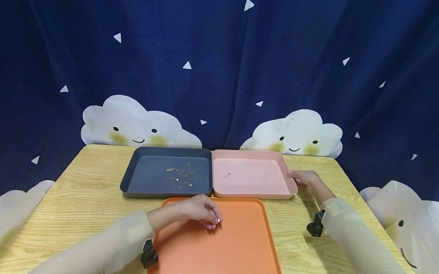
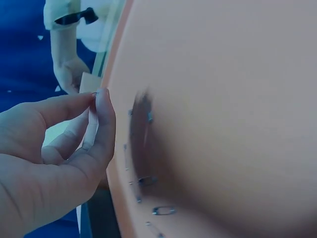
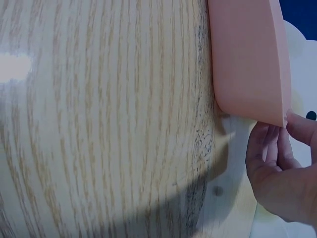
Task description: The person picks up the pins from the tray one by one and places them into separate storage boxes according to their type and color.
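Observation:
My left hand [image 1: 202,210] is over the orange tray [image 1: 235,253], thumb and forefinger pinched together at the tips. A sliver of a small metal safety pin [image 2: 94,93] shows between them in the left wrist view; most of it is hidden. Several safety pins [image 2: 164,210] lie on the orange tray beside and below this hand. With its thumb at the rim and its fingers against the outer wall, my right hand [image 1: 306,179] grips the right side of the pink tray [image 3: 250,64]. One silver safety pin [image 1: 227,175] lies inside the pink tray.
A dark grey tray [image 1: 148,179] stands left of the pink one, side by side, with several gold safety pins [image 1: 174,179] in it. Both sit behind the orange tray on a wooden table [image 1: 89,196]. A blue curtain [image 1: 223,71] hangs behind the table.

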A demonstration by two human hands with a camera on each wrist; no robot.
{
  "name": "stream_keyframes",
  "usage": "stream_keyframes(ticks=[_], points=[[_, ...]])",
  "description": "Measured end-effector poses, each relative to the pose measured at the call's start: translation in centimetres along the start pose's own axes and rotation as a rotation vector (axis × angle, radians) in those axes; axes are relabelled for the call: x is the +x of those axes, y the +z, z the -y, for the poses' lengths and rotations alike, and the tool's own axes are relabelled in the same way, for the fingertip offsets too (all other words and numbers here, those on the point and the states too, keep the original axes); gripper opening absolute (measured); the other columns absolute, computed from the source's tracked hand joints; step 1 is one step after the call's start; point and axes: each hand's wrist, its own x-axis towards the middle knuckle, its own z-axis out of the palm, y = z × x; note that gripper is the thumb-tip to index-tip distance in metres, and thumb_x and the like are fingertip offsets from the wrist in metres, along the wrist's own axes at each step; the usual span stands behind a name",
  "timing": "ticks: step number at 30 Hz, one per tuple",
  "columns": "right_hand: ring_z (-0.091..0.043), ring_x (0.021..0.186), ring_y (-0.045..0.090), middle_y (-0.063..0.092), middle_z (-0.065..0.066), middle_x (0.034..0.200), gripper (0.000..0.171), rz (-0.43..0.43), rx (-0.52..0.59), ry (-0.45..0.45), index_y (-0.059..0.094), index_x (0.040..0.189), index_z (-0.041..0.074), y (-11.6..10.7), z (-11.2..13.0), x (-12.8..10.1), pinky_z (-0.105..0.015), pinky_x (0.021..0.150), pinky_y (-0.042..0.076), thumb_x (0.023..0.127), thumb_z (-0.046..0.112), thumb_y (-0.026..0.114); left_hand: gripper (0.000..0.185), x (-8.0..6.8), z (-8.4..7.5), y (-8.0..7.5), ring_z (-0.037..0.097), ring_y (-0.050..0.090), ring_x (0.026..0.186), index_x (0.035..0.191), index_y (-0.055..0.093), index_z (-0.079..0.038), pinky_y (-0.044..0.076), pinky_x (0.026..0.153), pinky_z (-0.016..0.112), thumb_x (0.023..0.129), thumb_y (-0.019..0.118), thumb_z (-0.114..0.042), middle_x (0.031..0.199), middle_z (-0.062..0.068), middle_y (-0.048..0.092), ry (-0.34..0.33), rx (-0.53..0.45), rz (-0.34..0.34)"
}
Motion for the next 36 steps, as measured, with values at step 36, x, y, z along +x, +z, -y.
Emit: stream_keyframes(ticks=[36], points=[[-0.002, 0.067, 0.064, 0.067, 0.008, 0.068, 0.018, 0.226, 0.095, 0.109, 0.063, 0.075, 0.017, -1.2, 0.7, 1.0, -0.017, 0.068, 0.055, 0.093, 0.017, 0.062, 0.026, 10.4, -8.6, -4.7, 0.013, 0.059, 0.067, 0.115, 0.063, 0.011, 0.053, 0.1, 0.04, 0.09, 0.059, 0.002, 0.084, 0.01, 0.065, -0.082, 0.053, -0.179]])
